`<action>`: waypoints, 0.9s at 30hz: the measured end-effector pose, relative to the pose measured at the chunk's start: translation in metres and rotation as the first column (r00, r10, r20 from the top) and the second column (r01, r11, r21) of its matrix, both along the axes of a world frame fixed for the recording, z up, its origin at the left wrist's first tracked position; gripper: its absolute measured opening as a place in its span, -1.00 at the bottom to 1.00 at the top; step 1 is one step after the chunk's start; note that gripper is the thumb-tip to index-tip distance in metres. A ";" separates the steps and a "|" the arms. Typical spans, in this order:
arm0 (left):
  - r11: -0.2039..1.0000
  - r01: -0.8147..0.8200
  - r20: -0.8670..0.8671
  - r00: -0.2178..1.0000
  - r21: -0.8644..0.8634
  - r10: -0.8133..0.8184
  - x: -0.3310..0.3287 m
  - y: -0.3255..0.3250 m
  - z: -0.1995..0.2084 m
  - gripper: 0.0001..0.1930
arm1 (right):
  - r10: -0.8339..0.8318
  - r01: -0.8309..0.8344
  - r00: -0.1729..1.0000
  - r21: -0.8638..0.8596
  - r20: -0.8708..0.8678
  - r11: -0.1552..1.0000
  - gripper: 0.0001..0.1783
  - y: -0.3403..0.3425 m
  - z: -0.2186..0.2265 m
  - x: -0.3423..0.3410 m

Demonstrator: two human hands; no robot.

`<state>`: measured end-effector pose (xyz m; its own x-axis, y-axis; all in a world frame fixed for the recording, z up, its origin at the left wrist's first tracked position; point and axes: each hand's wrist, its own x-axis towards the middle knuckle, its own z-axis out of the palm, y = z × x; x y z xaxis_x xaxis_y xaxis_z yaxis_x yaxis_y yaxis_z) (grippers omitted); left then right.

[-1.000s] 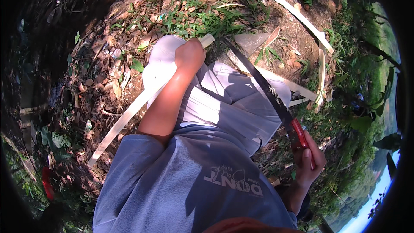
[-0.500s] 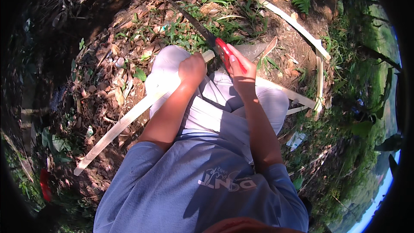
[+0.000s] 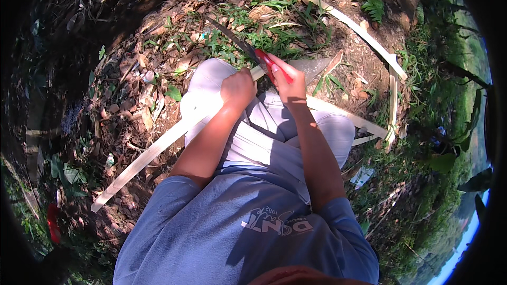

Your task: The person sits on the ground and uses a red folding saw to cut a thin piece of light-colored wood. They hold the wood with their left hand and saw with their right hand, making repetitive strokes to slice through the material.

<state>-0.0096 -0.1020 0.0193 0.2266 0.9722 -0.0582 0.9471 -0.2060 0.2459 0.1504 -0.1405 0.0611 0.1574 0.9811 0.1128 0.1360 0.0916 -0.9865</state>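
My left hand [image 3: 238, 89] is closed around a pale wooden strip [image 3: 153, 150], which lies across my left thigh and slants down to the lower left. The strip's short far end sticks out past my fist. In my right hand [image 3: 289, 80] is a hand saw [image 3: 240, 43] with a red handle and a dark, narrow blade pointing to the upper left. The blade's base is at the strip's far end, close to my left fist; whether its teeth touch the wood I cannot tell.
Several pale strips, including a long one [image 3: 343, 17] at the upper right, meet end to end around my right knee. A flat grey piece [image 3: 311, 66] lies beyond my right hand. Dry leaves and grass cover the ground. A red object [image 3: 54, 222] sits at far left.
The saw and my right hand have shifted slightly left, and the blade's tip has come a little nearer to me. My left hand and the strip have barely moved.
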 end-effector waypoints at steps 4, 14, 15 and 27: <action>1.000 0.015 -0.026 1.000 -0.002 -0.015 -0.001 0.000 -0.001 -0.65 | 0.018 -0.026 0.996 -0.090 -0.087 0.996 -0.60 -0.003 -0.002 0.005; 0.991 -0.011 0.100 0.995 -0.137 0.025 -0.013 0.031 0.008 -0.68 | -0.020 0.049 0.993 -0.250 0.114 0.967 -0.55 -0.145 0.056 0.072; 0.983 -0.006 0.095 0.995 -0.181 0.023 -0.015 0.030 0.007 -0.66 | 0.038 0.016 0.976 -0.243 0.216 0.970 -0.54 -0.169 0.076 0.085; 0.980 0.004 0.173 0.984 -0.199 0.031 -0.017 0.038 0.017 -0.62 | -0.357 0.410 0.867 -0.091 0.347 0.908 -0.48 -0.329 0.164 0.136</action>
